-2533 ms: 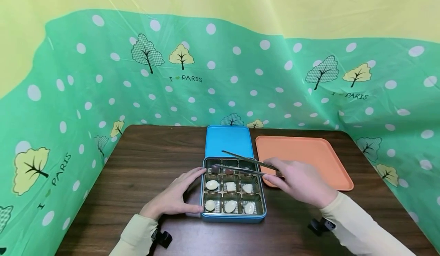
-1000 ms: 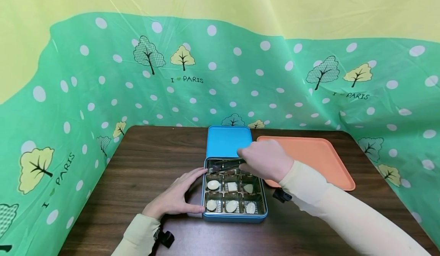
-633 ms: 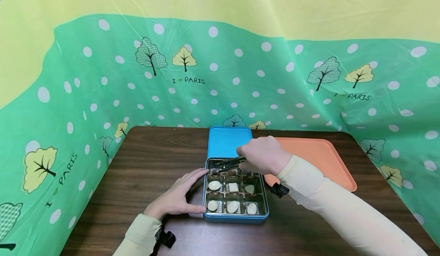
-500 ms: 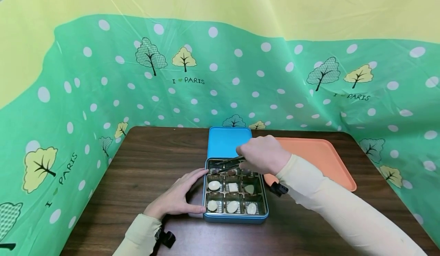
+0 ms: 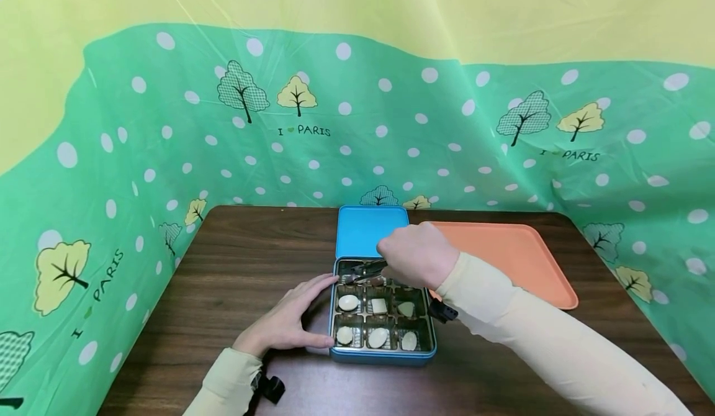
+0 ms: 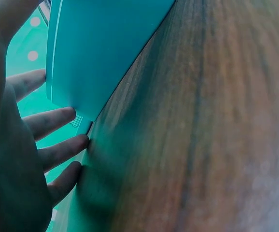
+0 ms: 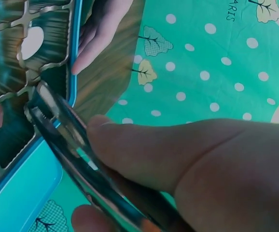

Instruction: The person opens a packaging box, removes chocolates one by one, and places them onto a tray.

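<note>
A blue tin (image 5: pixel 382 357) with a gold divided insert holds white chocolates (image 5: pixel 378 338) in its front and middle rows and a brown piece (image 5: pixel 378 281) in the back row. My left hand (image 5: pixel 287 320) lies against the tin's left side, fingers spread and straight, thumb at the front corner. In the left wrist view, the fingertips are right at the blue wall (image 6: pixel 96 48). My right hand (image 5: pixel 419 254) grips dark metal tongs (image 5: pixel 365 271); their toothed tips (image 7: pixel 39 104) reach into the back-left compartment. I cannot tell whether they pinch anything there.
The tin's blue lid (image 5: pixel 371 233) lies open behind it. An orange tray (image 5: pixel 516 254) stands at the right, partly behind my right arm. The dark wooden table (image 5: pixel 251 242) ends at a green and yellow patterned cloth (image 5: pixel 391 112).
From above the tin, the right hand has turned over and moved left, bringing the spread tongs' tips down into the back-left compartment and closer together. The left hand stays at the tin's side.
</note>
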`<state>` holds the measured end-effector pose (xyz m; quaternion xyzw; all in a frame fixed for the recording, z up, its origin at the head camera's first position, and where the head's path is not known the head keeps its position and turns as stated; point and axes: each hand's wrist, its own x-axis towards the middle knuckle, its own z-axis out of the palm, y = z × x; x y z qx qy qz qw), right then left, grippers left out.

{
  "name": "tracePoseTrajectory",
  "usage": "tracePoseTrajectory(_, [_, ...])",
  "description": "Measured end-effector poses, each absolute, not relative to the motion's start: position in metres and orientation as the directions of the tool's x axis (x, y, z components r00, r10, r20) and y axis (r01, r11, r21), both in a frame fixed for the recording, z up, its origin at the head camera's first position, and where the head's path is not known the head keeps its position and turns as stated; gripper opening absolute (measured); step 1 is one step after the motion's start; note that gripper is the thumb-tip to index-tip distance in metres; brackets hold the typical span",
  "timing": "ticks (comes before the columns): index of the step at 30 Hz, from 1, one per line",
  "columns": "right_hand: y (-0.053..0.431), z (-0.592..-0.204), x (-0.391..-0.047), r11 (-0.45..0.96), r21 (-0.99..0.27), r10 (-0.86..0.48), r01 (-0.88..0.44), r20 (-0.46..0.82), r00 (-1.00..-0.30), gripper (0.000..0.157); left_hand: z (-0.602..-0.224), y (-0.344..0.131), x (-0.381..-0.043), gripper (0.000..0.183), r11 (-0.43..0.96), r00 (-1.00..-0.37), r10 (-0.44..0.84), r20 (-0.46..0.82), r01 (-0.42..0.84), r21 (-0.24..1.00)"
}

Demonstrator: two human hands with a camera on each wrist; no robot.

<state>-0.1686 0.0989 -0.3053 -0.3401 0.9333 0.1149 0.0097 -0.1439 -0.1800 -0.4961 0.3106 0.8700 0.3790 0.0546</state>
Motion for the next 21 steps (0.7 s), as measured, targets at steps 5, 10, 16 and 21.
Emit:
tracePoseTrajectory(5, [0.096,-0.305,-0.168,0.742,0.220,-0.632,-0.634,-0.087,-0.770,0.043,-0.496,-0.179,-0.144,0.109,0.525,-0.801,0.582,0.142,0.503,0.687])
tracePoseTrajectory(10, [0.098,-0.308,-0.170,0.749,0.206,-0.622,-0.629,-0.108,-0.776,0.041,-0.496,-0.179,-0.144,0.110,0.520,-0.798,0.586,0.142,0.504,0.689])
tracePoseTrajectory(16, [0.109,-0.316,-0.169,0.727,0.197,-0.661,-0.657,-0.058,-0.748,0.032,-0.498,-0.179,-0.144,0.110,0.523,-0.795,0.589,0.142,0.510,0.683])
tracePoseTrajectory(21, [0.113,-0.317,-0.165,0.714,0.192,-0.684,-0.673,-0.014,-0.730,0.026,-0.499,-0.180,-0.144,0.110,0.524,-0.797,0.586,0.147,0.511,0.681])
